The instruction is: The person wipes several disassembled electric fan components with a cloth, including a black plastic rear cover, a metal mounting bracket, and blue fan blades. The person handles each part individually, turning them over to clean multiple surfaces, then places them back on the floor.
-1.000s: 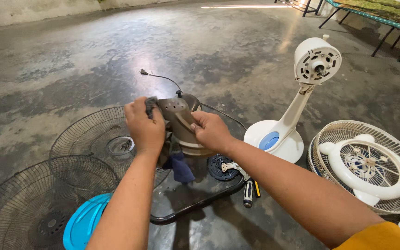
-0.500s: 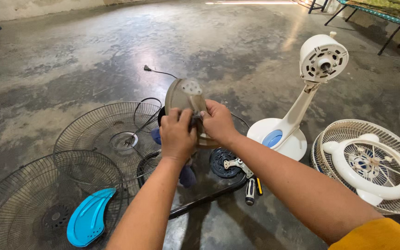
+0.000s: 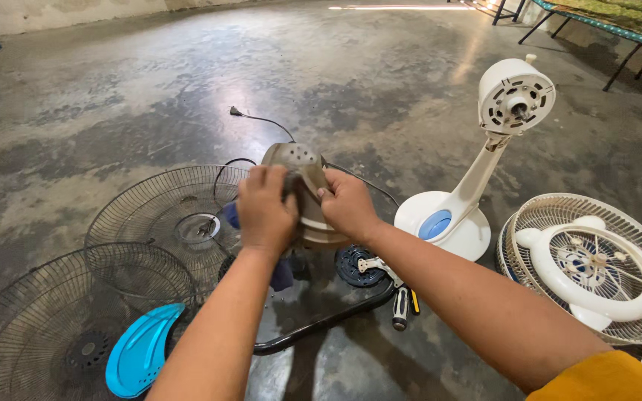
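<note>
Both hands are up over the concrete floor [image 3: 113, 96], and right between them sits a brown-grey fan motor cover [image 3: 307, 194], domed, with a patch of small holes showing at its top. The left hand [image 3: 264, 210] is closed against the cover's left side with a dark blue cloth [image 3: 282, 272] pressed under it, the loose end of the cloth hanging just below the cover. The right hand [image 3: 347, 204] is clamped on the cover's right edge, thumb laid across its face. Just to the left of the cover lies a dark wire fan guard [image 3: 161, 215], and further left and lower a second wire guard [image 3: 39, 319] overlaps it, with a bright blue fan blade [image 3: 137, 350] resting at its near edge. Behind the cover a black power cord [image 3: 261, 120] trails off to its plug. Directly below the cover there is a black round part [image 3: 352, 263], and beside that a screwdriver with a black and yellow handle [image 3: 403, 306], plus a curved black tube [image 3: 328, 321] sweeping under the arms. To the right of the cover stands a white fan stand with a blue button [image 3: 458, 204], motor exposed on top, and further right again a white fan grille [image 3: 588, 263] lies flat.
</note>
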